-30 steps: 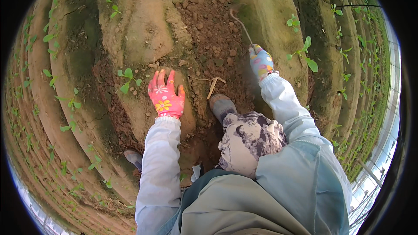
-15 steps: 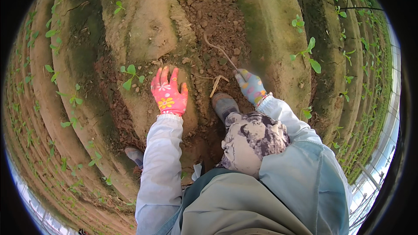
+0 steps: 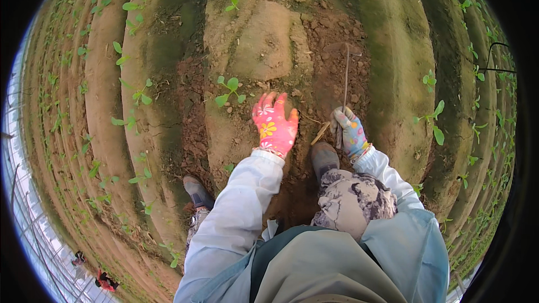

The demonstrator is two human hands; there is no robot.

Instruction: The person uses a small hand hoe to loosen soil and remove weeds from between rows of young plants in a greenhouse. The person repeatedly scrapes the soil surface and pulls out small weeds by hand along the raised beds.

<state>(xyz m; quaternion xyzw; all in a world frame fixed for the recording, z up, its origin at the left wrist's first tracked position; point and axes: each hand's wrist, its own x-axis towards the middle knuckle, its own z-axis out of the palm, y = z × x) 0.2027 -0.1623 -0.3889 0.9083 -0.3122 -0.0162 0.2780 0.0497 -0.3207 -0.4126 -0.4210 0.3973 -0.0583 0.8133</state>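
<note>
1. Many long rows of brown soil (image 3: 393,39) run from near to far, with small green plants dotted along the left and right.
2. One strip of loose, crumbly red dirt (image 3: 337,22) lies on the far side of the right hand.
3. Two pale sleeves (image 3: 241,188) reach in from the near side, one on the left and one on the right.
4. A knee (image 3: 356,199) in blotchy dark and light cloth is bent up, near and between the sleeves.
5. The thin digging tool (image 3: 346,78) points away to the far side, over the loose dirt. Its far end is bent and blurry, so I can't tell if it touches the ground.
6. The left hand (image 3: 275,126), in a pink flowery glove, is spread, palm down, low over the soil. It holds nothing.
7. The right hand (image 3: 351,132), in a blue dotted glove, is curled tight around the tool.
8. A dark shoe (image 3: 324,158) sits between the hands.
9. One little plant (image 3: 230,91) grows just left of the pink fingertips.
10. A bit of dry straw (image 3: 320,133) lies just past the shoe's toe.
</note>
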